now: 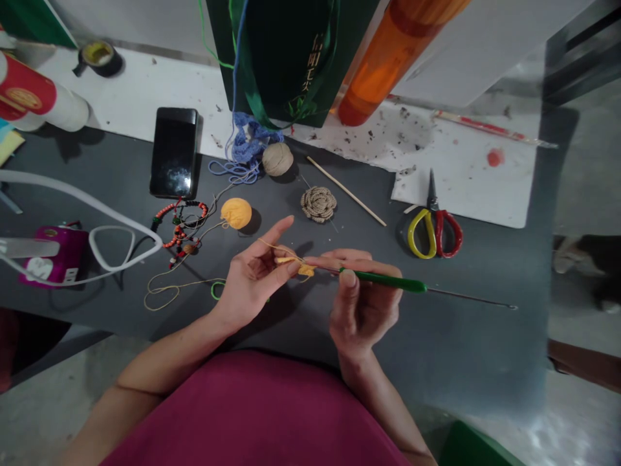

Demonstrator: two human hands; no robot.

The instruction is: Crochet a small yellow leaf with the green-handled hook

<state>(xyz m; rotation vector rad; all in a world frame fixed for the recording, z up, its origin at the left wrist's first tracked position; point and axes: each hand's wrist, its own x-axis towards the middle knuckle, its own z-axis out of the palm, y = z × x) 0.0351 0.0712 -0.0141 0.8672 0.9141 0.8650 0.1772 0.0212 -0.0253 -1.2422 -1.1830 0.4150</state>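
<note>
Between thumb and fingers, my left hand (250, 275) pinches a small yellow crochet piece (305, 270), with yarn running over its raised forefinger. My right hand (366, 301) grips a crochet hook (392, 280) by its green handle. One end of the hook meets the yellow piece; the other metal end points right. The exact stitch at the tip is too small to make out. Beyond my left hand lies a yellow yarn ball (236, 213), its strand trailing across the table. A finished-looking beige crocheted rosette (318, 204) rests beyond my hands.
Scissors (434, 226) with yellow and red handles lie at right, near a wooden stick (347, 191). Further back are a beige yarn ball (277, 159), blue yarn (252, 139), a phone (174, 153), a dark green bag (286, 58) and an orange tube (383, 65). Beaded bracelets (177, 226) lie left.
</note>
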